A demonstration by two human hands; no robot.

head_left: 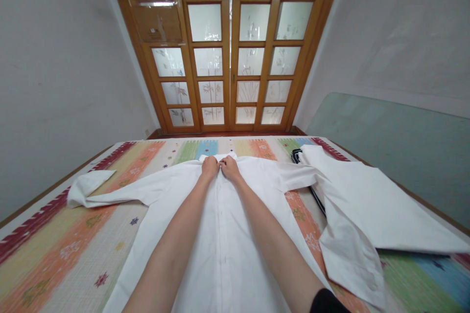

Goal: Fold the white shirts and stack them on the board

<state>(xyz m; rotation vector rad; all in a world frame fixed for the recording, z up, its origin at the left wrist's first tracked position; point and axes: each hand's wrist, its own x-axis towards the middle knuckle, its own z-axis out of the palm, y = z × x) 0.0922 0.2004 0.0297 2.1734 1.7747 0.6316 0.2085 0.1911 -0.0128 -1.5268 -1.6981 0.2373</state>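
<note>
A white button-up shirt (253,215) lies front side up in front of me, its sleeves spread to both sides. At its collar, my left hand (210,167) is closed on the left edge of the fabric. Close beside it, my right hand (229,167) pinches the collar's right edge near the top of the button placket. The fingertips of both hands nearly meet there; whether a button is between them is too small to tell. The left sleeve (125,190) has a folded-over cuff end, and the right sleeve (345,234) bends down toward me.
A striped, patterned cloth (91,234) covers the table. On the right lies a stack of folded white fabric (378,205) with dark fabric under it, partly beneath the right sleeve. A pale green panel (396,132) leans along the right wall. Wooden glass-paned doors (231,88) stand beyond.
</note>
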